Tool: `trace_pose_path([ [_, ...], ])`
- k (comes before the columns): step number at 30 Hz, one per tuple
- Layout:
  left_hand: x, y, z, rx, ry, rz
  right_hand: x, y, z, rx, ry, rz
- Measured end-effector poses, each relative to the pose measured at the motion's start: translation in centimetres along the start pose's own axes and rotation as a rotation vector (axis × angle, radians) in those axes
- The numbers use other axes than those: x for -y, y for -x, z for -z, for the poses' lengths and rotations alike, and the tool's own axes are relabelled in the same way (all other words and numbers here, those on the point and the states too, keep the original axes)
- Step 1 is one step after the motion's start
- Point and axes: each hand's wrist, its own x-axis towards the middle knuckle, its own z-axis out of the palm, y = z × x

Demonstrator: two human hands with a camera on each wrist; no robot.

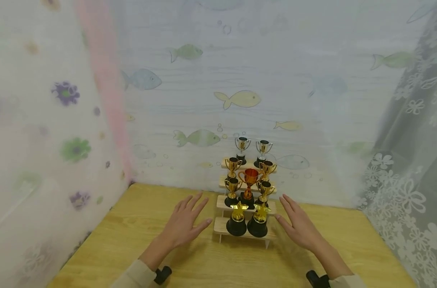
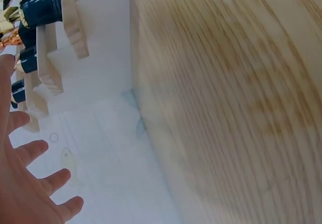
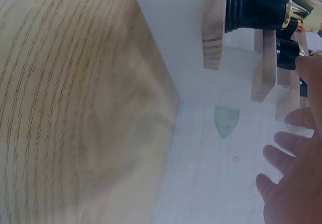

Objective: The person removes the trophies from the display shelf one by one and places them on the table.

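Observation:
A stepped rack with pale wooden shelves stands on the table, full of small trophies. Two gold star trophies on black bases fill the lowest step. Behind them are gold cups, with an orange-red cup in the middle. Two silver cups top the rack. To the rack's left, my left hand is spread with fingers straight and holds nothing. My right hand mirrors it on the right side, fingers extended, nothing in it. Both wrist views show the fingers apart from the rack's ends.
The wooden table extends to both sides and in front of the rack. Directly behind rises a white curtain printed with fish. A flowered sheet hangs at the left, and lacy fabric at the right.

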Motion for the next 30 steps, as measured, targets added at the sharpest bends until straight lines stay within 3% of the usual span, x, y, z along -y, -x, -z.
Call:
trace_pose_path([
  [11,-0.6,-0.3,-0.4,0.010,0.112,0.023,0.3,-0.2,-0.6,0.008,-0.056,-0.022],
  [18,-1.1,-0.4,-0.6,0.004,0.250,0.050,0.7,-0.2,-1.0,0.023,-0.117,-0.058],
  [30,-2.3,-0.5,-0.7,-0.011,0.354,0.064,1.3,-0.4,-2.1,-0.043,-0.144,-0.034],
])
